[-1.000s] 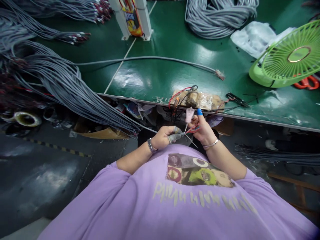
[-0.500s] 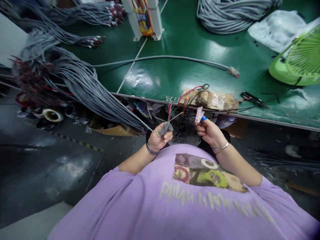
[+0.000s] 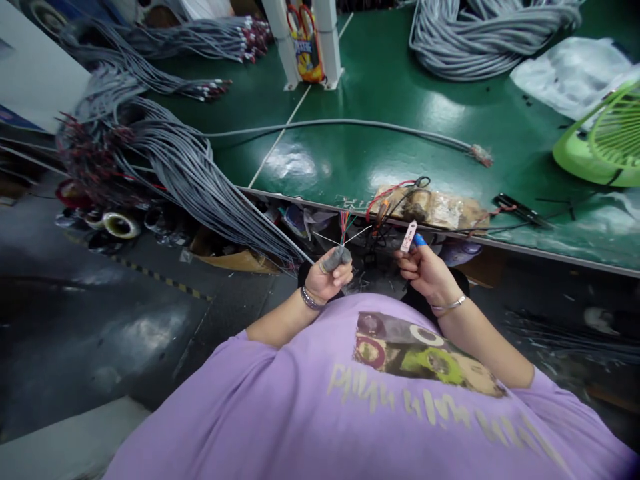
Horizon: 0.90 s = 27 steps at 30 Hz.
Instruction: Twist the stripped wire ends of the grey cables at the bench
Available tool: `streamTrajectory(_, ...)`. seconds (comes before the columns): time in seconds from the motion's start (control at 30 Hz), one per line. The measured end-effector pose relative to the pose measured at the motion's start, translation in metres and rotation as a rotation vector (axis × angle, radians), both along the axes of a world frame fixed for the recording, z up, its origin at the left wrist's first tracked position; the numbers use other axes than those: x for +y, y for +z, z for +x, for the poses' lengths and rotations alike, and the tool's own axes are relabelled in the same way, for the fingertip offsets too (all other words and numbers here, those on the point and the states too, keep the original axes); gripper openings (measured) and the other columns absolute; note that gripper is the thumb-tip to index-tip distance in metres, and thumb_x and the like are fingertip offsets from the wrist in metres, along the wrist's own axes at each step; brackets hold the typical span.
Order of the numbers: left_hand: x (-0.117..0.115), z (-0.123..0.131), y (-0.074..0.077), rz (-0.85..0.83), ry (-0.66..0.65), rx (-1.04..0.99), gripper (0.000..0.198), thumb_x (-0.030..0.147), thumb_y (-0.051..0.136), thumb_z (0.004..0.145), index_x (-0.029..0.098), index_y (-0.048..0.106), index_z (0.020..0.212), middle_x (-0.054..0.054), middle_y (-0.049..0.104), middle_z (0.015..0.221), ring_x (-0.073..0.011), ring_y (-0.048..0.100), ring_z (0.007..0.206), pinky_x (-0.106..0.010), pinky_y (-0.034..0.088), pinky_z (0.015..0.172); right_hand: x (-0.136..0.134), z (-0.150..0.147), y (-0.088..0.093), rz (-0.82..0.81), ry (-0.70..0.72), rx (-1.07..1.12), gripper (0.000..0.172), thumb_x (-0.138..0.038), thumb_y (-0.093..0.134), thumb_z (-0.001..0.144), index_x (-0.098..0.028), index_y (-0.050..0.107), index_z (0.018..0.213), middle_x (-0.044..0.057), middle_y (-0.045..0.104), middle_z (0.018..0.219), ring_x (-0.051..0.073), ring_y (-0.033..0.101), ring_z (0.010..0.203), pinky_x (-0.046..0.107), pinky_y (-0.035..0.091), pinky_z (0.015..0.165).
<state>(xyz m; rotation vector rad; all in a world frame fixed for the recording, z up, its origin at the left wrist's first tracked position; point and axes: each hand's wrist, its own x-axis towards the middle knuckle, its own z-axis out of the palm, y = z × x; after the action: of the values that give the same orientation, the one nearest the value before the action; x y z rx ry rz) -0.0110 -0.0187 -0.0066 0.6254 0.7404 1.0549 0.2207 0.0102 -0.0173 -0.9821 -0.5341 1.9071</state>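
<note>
Grey finger covers sit on my left hand (image 3: 327,275), which pinches the end of a grey cable (image 3: 287,241). Thin coloured wires (image 3: 345,227) fan out above those fingertips, with two pale strands splayed to the sides. My right hand (image 3: 424,270) is closed on a small pink tool (image 3: 409,237) with dark marks on its flat face; its exact kind I cannot make out. A blue cover shows on one right finger. Both hands are in front of the bench edge, apart from each other, and the pink tool does not touch the wires.
A thick bundle of grey cables (image 3: 175,157) hangs over the bench's left edge. One stripped cable (image 3: 350,122) lies across the green bench (image 3: 380,153). A taped block (image 3: 435,207), black snips (image 3: 523,208), a green fan (image 3: 600,143) and a cable coil (image 3: 490,40) are to the right.
The pink tool has turned more upright and shows its marked flat face. The whole view has shifted slightly, while my left hand keeps its pinch on the cable.
</note>
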Motion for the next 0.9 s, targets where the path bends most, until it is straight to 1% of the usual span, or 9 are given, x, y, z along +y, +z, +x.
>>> streamTrajectory(0.07, -0.001, 0.001, -0.003, 0.094, -0.008, 0.064, 0.042, 0.054, 0.078, 0.074, 0.016, 0.058, 0.074, 0.008, 0.038, 0.046, -0.0033, 0.031, 0.036, -0.021, 0.025, 0.041, 0.001, -0.001, 0.004, 0.036, 0.018, -0.007, 0.055, -0.07, 0.07, 0.075, -0.018, 0.053, 0.075, -0.001, 0.056, 0.065, 0.002, 0.015, 0.042, 0.018, 0.002, 0.038)
streamTrajectory(0.13, -0.003, 0.004, -0.006, 0.196, -0.048, 0.184, 0.045, 0.056, 0.081, 0.07, 0.015, 0.062, 0.079, 0.006, 0.049, 0.05, -0.0042, 0.039, 0.039, -0.019, 0.029, 0.041, 0.002, -0.002, 0.008, 0.071, 0.041, -0.025, 0.061, -0.077, 0.069, 0.071, -0.018, 0.053, 0.075, 0.0, 0.058, 0.067, 0.002, 0.017, 0.042, 0.019, 0.002, 0.038)
streamTrajectory(0.3, -0.005, 0.017, -0.006, 0.43, -0.167, 0.518, 0.039, 0.05, 0.075, 0.08, 0.013, 0.069, 0.088, 0.002, 0.06, 0.061, -0.0055, 0.049, 0.049, -0.019, 0.041, 0.048, 0.008, -0.002, 0.014, 0.16, 0.05, -0.093, 0.058, -0.07, 0.079, 0.065, -0.017, 0.055, 0.075, -0.002, 0.055, 0.064, 0.002, 0.019, 0.043, 0.019, 0.006, 0.039)
streamTrajectory(0.4, -0.004, 0.023, -0.002, 0.545, -0.18, 0.623, 0.038, 0.05, 0.071, 0.084, 0.012, 0.071, 0.09, 0.0, 0.062, 0.064, -0.0065, 0.051, 0.053, -0.02, 0.043, 0.052, 0.008, -0.006, 0.014, 0.238, -0.065, -0.157, 0.053, -0.062, 0.084, 0.064, -0.018, 0.056, 0.072, -0.006, 0.043, 0.055, 0.003, 0.02, 0.044, 0.02, 0.012, 0.04)
streamTrajectory(0.5, -0.002, 0.027, 0.001, 0.586, -0.195, 0.669, 0.039, 0.051, 0.068, 0.085, 0.012, 0.071, 0.091, -0.001, 0.062, 0.065, -0.0073, 0.05, 0.054, -0.02, 0.044, 0.052, 0.007, -0.012, 0.013, 0.276, -0.259, -0.226, 0.056, -0.067, 0.081, 0.065, -0.019, 0.052, 0.065, -0.006, 0.038, 0.05, 0.004, 0.023, 0.044, 0.021, 0.017, 0.039)
streamTrajectory(0.57, -0.001, 0.028, 0.001, 0.595, -0.209, 0.675, 0.04, 0.052, 0.067, 0.085, 0.012, 0.071, 0.09, -0.001, 0.062, 0.065, -0.0075, 0.05, 0.054, -0.021, 0.044, 0.053, 0.007, -0.016, 0.014, 0.256, -0.305, -0.216, 0.059, -0.073, 0.073, 0.07, -0.019, 0.051, 0.063, -0.004, 0.044, 0.052, 0.005, 0.027, 0.044, 0.02, 0.018, 0.039)
streamTrajectory(0.7, 0.0, 0.03, -0.003, 0.631, -0.242, 0.693, 0.039, 0.051, 0.065, 0.087, 0.013, 0.07, 0.089, -0.001, 0.061, 0.064, -0.0085, 0.052, 0.056, -0.022, 0.046, 0.058, 0.011, -0.016, 0.018, 0.148, -0.185, -0.099, 0.061, -0.078, 0.066, 0.073, -0.018, 0.054, 0.069, -0.001, 0.057, 0.061, 0.003, 0.03, 0.043, 0.019, 0.019, 0.037)
streamTrajectory(0.77, 0.001, 0.031, -0.005, 0.649, -0.244, 0.701, 0.038, 0.051, 0.064, 0.088, 0.013, 0.07, 0.088, -0.001, 0.061, 0.065, -0.0092, 0.053, 0.058, -0.023, 0.047, 0.06, 0.013, -0.015, 0.02, 0.1, -0.154, -0.063, 0.06, -0.076, 0.068, 0.073, -0.018, 0.055, 0.071, 0.0, 0.058, 0.061, 0.002, 0.028, 0.041, 0.019, 0.018, 0.037)
streamTrajectory(0.9, 0.002, 0.033, -0.007, 0.658, -0.252, 0.708, 0.037, 0.049, 0.066, 0.087, 0.013, 0.071, 0.088, -0.001, 0.062, 0.066, -0.0096, 0.053, 0.06, -0.023, 0.047, 0.061, 0.014, -0.015, 0.025, 0.049, -0.189, -0.052, 0.057, -0.07, 0.074, 0.072, -0.016, 0.057, 0.074, 0.0, 0.059, 0.06, 0.001, 0.026, 0.041, 0.018, 0.017, 0.036)
